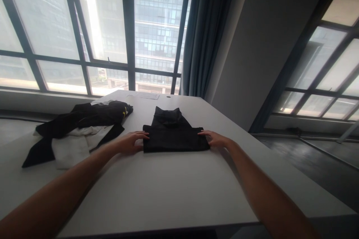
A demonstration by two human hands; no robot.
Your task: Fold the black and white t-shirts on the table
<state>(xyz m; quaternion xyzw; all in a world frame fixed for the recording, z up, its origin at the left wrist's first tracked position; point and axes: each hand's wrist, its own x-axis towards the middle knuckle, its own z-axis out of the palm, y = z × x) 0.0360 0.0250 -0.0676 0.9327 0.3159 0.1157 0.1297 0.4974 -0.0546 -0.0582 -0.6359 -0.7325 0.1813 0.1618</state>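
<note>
A black garment [174, 140] lies partly folded on the white table [168, 194], its lower part a wide flat band and a narrower piece with a collar-like opening reaching beyond it. At the band's left end, my left hand [131, 142] has its fingertips on top of the cloth, with the thumb low at the edge. The right end is held by my right hand [215, 140], fingers over the top and thumb side at the edge. Both hands seem to grip the cloth by its ends.
A loose pile of black and white clothes [84, 123] lies on the table's left side. Near the far edge are a sheet of paper [150, 96] and a small dark round spot [168, 97]. Windows, a curtain [200, 37] and a pillar stand behind the table.
</note>
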